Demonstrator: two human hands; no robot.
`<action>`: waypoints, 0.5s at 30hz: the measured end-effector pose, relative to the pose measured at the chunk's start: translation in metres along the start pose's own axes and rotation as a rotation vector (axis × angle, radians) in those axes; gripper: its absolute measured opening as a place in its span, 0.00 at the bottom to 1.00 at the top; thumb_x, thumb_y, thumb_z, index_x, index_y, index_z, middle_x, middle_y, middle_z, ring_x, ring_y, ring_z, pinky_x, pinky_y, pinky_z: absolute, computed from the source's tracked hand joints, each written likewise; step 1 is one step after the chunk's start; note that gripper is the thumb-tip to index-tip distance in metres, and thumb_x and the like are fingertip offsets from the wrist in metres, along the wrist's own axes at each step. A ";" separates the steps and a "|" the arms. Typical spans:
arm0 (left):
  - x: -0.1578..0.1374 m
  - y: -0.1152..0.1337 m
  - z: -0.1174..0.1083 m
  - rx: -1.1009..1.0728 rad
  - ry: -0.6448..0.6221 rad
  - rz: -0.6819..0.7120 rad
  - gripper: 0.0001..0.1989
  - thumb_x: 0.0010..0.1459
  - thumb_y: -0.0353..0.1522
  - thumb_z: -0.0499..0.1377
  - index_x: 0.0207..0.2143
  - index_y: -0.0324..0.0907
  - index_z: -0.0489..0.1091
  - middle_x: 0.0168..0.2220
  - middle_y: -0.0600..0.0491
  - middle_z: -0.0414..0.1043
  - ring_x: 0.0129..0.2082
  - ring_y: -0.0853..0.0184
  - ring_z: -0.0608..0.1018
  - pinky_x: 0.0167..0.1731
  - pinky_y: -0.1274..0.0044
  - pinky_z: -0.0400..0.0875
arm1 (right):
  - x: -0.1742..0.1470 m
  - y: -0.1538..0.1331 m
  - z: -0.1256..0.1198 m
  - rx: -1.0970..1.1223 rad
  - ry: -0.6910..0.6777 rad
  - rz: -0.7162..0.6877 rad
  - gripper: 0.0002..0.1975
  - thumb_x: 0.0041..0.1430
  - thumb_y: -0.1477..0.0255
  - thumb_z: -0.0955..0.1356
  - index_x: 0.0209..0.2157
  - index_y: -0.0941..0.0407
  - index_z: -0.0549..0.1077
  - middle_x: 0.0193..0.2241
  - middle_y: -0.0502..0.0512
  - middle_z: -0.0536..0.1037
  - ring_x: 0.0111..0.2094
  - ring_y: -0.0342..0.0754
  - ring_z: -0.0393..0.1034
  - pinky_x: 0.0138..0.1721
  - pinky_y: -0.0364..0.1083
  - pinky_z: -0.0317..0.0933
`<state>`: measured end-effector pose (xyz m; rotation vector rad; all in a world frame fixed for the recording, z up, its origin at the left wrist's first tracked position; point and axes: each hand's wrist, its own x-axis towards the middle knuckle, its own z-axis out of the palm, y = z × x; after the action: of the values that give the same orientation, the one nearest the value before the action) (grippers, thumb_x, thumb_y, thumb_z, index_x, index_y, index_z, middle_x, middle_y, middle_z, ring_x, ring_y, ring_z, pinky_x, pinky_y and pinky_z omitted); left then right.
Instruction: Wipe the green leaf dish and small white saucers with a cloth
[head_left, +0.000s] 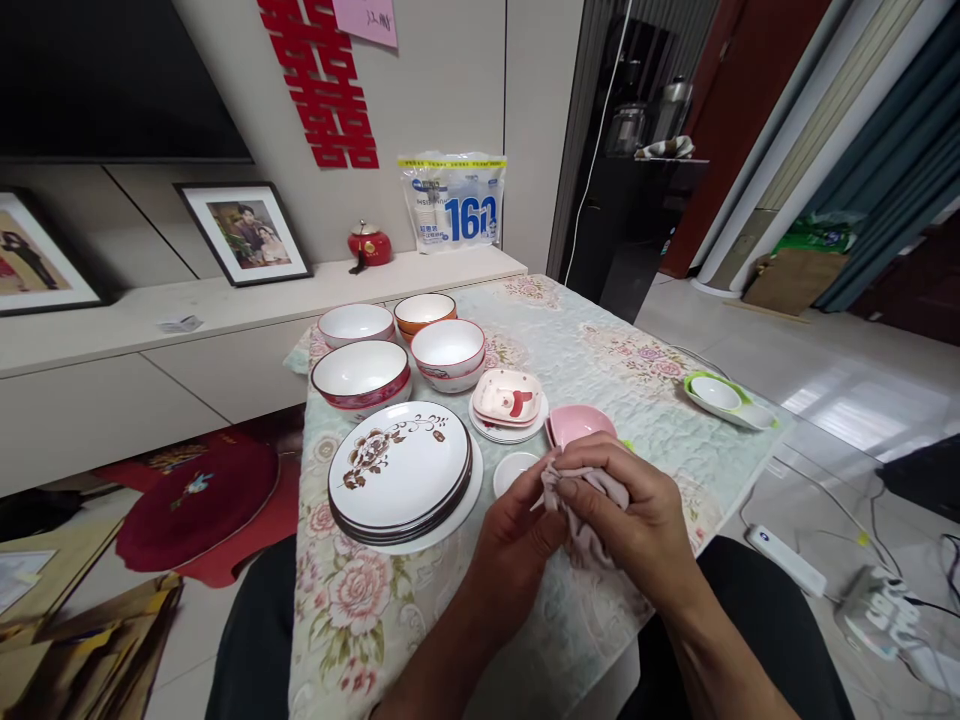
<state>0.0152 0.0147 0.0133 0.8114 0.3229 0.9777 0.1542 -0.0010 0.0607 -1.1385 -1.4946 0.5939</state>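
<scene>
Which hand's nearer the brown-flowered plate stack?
Left. The left hand is just to the right of the brown-flowered plate stack; the right hand is farther right, beyond the left hand, gripping the pink cloth.

The left forearm and right forearm slant inward over the near end of the tabletop, wrists raised, and the two hands meet above it. The left grip is cupped, thumb pointing inward; the right grip is curled closed, thumb reaching across toward the left. Dark-clad legs flank the tabletop's near end
</scene>
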 end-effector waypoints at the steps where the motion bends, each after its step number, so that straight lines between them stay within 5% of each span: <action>1: 0.000 0.000 0.001 0.003 -0.021 -0.015 0.26 0.60 0.35 0.66 0.60 0.49 0.71 0.53 0.47 0.77 0.53 0.54 0.77 0.54 0.64 0.68 | 0.001 0.001 0.001 -0.083 0.041 -0.096 0.04 0.62 0.72 0.71 0.38 0.52 0.79 0.35 0.53 0.79 0.38 0.49 0.74 0.38 0.47 0.67; 4: -0.001 -0.001 0.002 -0.009 -0.031 -0.014 0.28 0.57 0.34 0.68 0.61 0.48 0.70 0.51 0.46 0.79 0.52 0.53 0.78 0.54 0.63 0.68 | 0.006 0.010 0.000 -0.275 0.104 -0.227 0.08 0.64 0.75 0.69 0.41 0.52 0.80 0.35 0.55 0.78 0.39 0.50 0.73 0.39 0.48 0.67; 15: 0.000 -0.001 -0.002 -0.024 0.108 0.083 0.29 0.57 0.33 0.68 0.61 0.50 0.69 0.64 0.48 0.68 0.66 0.51 0.66 0.65 0.62 0.58 | 0.001 0.030 -0.004 -0.634 0.019 -0.071 0.06 0.66 0.72 0.65 0.39 0.55 0.76 0.35 0.56 0.77 0.37 0.52 0.73 0.38 0.50 0.65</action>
<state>0.0147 0.0152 0.0115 0.7566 0.3718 1.1039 0.1680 0.0113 0.0372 -1.5503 -1.7543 0.0452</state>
